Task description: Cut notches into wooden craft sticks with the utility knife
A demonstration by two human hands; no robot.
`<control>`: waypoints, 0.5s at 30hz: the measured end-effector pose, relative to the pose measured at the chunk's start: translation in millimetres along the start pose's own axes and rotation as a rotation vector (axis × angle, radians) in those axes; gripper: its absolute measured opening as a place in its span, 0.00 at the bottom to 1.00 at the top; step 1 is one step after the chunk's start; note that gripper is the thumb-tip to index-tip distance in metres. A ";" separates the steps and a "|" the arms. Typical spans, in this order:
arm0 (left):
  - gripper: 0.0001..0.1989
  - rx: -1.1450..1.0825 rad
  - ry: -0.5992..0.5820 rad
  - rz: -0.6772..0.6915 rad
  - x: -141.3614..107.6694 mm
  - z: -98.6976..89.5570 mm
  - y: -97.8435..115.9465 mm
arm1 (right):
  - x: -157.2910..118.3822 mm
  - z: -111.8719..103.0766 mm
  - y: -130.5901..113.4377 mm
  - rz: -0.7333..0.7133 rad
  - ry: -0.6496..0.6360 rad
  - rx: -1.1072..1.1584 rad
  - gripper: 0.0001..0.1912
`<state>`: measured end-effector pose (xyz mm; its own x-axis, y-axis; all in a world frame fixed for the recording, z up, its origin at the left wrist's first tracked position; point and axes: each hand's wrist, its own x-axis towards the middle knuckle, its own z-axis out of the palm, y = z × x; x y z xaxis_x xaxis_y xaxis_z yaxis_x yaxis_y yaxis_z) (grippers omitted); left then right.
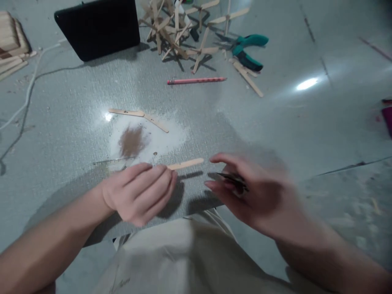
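Observation:
My left hand [143,192] is closed on one end of a wooden craft stick [190,163], whose free end points right. To the right, my right hand [251,188] holds a small dark pointed tool [230,178] in its palm; its thumb and forefinger are apart, near the stick's tip but not touching it. Beyond my hands, two joined or touching sticks [143,114] lie at an angle beside a brown powder patch [132,141]. A clear ruler [113,161] lies partly behind my left hand.
A black tablet [99,28] stands at the back left, with a white cable [30,87] beside it. Crossed-stick pieces [171,32] are piled at the back. A pink pencil [196,81] and teal-handled pliers [249,51] lie nearer. Stacked sticks [10,34] sit far left.

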<state>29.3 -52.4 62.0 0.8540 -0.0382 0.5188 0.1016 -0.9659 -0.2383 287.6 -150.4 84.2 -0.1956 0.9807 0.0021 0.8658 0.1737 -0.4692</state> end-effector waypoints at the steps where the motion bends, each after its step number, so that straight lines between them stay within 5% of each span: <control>1: 0.12 0.000 0.006 0.014 1.5 -6.1 1.8 | -0.7 2.5 -1.9 -0.024 0.037 -0.023 0.13; 5: 0.09 -0.045 0.029 0.069 4.1 -15.9 7.1 | -0.3 10.1 -6.0 -0.180 0.144 -0.055 0.03; 8: 0.13 -0.155 0.050 0.002 9.4 -16.2 6.6 | -1.4 11.2 -6.6 -0.223 0.190 0.007 0.07; 13: 0.21 -0.653 -0.326 -0.446 23.2 -18.9 4.2 | -3.0 8.4 -10.3 -0.218 0.160 0.128 0.11; 15: 0.20 -0.761 -0.381 -0.553 25.4 -19.5 4.2 | -2.5 7.2 -12.3 -0.191 0.144 0.149 0.08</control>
<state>41.5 -62.4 90.2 0.9050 0.4196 0.0696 0.2937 -0.7349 0.6113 274.1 -155.6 83.5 -0.2717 0.9361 0.2232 0.7403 0.3515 -0.5731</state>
